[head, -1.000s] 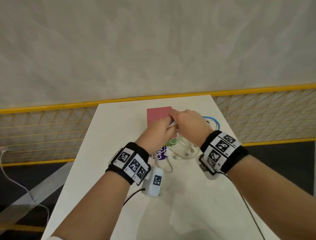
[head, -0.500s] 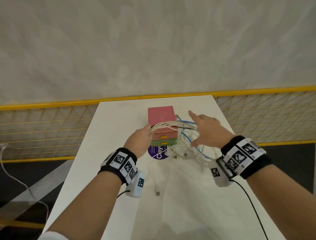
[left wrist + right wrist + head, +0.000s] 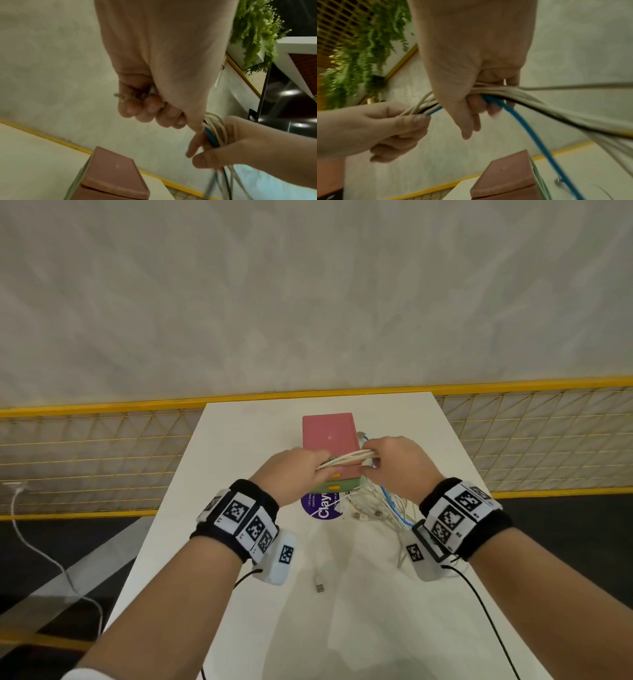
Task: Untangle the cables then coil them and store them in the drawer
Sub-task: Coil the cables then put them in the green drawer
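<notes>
A bundle of white cables (image 3: 347, 457) with a blue cable (image 3: 527, 125) and a black one in it is stretched between both hands, above the small pink and green drawer box (image 3: 329, 436). My left hand (image 3: 294, 474) grips one end of the bundle, its fingers (image 3: 145, 109) curled round the strands. My right hand (image 3: 394, 463) grips the other end (image 3: 489, 92). From the right hand the rest of the tangle (image 3: 380, 508) hangs down onto the white table (image 3: 359, 611). The box's drawers with orange handles (image 3: 334, 487) look closed.
A loose USB plug (image 3: 320, 587) lies on the table near me. A purple round sticker (image 3: 322, 508) sits in front of the box. Yellow mesh railing (image 3: 96, 460) runs behind the table on both sides. Green plants (image 3: 255, 33) hang nearby.
The right hand, open and spread half a second ago, has come back to the bundle and closed on it. The left hand kept its hold and rose slightly toward the box.
</notes>
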Available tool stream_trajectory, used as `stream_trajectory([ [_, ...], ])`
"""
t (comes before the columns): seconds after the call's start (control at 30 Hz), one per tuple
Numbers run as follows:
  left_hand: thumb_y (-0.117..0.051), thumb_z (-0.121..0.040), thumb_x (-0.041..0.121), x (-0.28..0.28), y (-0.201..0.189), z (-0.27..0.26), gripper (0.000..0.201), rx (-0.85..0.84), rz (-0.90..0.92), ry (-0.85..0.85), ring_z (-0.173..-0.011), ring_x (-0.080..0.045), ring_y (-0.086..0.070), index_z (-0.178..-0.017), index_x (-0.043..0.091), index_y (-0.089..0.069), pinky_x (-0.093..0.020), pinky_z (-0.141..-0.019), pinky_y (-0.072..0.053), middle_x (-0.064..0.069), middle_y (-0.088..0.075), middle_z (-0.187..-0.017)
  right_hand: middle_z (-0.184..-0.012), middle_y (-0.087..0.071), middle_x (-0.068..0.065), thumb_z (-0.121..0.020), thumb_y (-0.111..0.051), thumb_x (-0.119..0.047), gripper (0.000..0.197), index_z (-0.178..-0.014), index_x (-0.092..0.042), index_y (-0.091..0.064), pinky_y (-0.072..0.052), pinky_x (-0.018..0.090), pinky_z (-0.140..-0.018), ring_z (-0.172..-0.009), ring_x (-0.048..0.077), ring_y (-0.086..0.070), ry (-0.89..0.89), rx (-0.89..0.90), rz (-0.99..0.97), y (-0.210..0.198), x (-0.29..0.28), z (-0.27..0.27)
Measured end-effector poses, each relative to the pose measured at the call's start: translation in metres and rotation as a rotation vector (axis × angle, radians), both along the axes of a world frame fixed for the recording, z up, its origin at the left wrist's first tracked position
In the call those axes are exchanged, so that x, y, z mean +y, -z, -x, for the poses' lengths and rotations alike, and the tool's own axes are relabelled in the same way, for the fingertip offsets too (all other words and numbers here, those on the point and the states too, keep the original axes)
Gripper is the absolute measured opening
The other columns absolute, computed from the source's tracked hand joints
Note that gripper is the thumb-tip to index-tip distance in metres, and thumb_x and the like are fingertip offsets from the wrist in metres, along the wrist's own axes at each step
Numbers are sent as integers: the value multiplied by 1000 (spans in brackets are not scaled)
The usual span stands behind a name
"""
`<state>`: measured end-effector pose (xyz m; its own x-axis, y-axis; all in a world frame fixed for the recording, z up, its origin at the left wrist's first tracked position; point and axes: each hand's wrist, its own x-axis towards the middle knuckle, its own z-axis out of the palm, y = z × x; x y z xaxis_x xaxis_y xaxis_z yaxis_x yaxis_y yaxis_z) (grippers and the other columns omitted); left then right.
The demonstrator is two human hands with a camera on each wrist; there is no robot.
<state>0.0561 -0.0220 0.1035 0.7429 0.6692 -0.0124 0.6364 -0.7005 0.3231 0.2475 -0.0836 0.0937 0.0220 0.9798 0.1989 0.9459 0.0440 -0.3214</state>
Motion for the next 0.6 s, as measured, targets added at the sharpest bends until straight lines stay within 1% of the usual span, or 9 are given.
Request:
stream_trajectory([
  [0.1, -46, -99, 38, -9, -11, -15, 28, 42, -73, 27, -73, -29, -57, -103, 14, -60, -34, -59, -38, -5, -59, -79, -84, -60, -1, -78, -66, -17, 20, -97, -15, -60, -42, 35, -84, -86, 24, -60, -102, -185, -79, -1, 2, 17],
  [0.17, -55, -95, 29, -11, -17, -23, 24, -27, -43, 39, -81, -26, -62, -111, 14, -63, -32, -66, -45, -6, -66, -90, -92, -65, 7, -81, -60, -11, 24, -105, -11, -56, -39, 31, -71, -85, 28, -61, -143, -118, -61, -3, 2, 29],
  [0.23, -67, -86, 21, -11, -22, -21, 19, -247, 90, 34, -86, -14, -61, -105, 16, -64, -23, -71, -43, 4, -65, -92, -91, -67, 14, -83, -55, -9, 23, -107, -9, -55, -33, 30, -63, -83, 34, -61, -58, -11, -40, -6, 1, 29],
  [0.3, -77, -80, 20, -11, -28, -14, 26, -504, 219, 21, -87, -6, -59, -103, 18, -65, -15, -74, -43, 9, -65, -95, -79, -67, 13, -85, -54, -11, 16, -98, -10, -62, -31, 29, -61, -76, 35, -60, 31, 87, -10, -5, -1, 24],
  [0.33, -77, -80, 21, -11, -29, -13, 25, -591, 239, 19, -88, -4, -58, -103, 19, -66, -11, -74, -42, 10, -64, -96, -69, -63, 10, -85, -53, -13, 10, -85, -12, -63, -31, 29, -59, -68, 32, -57, 62, 172, 9, -6, -3, 23],
  [0.37, -74, -84, 22, -13, -29, -14, 21, -634, 214, 25, -88, -2, -57, -103, 20, -66, -10, -74, -41, 10, -63, -97, -60, -56, 5, -86, -52, -14, 15, -71, -15, -57, -30, 28, -57, -59, 26, -52, 91, 268, 22, -7, -3, 24],
  [0.43, -59, -95, 25, -17, -26, -20, 15, -633, 98, 59, -92, 1, -53, -106, 18, -66, -10, -80, -39, 10, -55, -97, -53, -48, -2, -83, -54, -12, 27, -59, -20, -46, -30, 29, -51, -51, 18, -44, 111, 407, 42, -9, -2, 32],
  [0.53, -44, -101, 21, -19, -17, -28, 23, -662, 17, 60, -105, -8, -50, -111, 12, -63, -17, -94, -39, 5, -48, -105, -59, -59, -2, -75, -57, -7, 20, -60, -21, -56, -39, 30, -54, -57, 19, -52, 108, 593, 54, -14, 1, 39],
  [0.6, -44, -100, 16, -21, -19, -29, 23, -709, 26, 49, -110, -12, -50, -117, 12, -59, -15, -93, -39, 1, -50, -112, -63, -66, 0, -75, -57, -9, 15, -64, -18, -62, -45, 34, -58, -61, 20, -58, 103, 628, 47, -16, 0, 40],
])
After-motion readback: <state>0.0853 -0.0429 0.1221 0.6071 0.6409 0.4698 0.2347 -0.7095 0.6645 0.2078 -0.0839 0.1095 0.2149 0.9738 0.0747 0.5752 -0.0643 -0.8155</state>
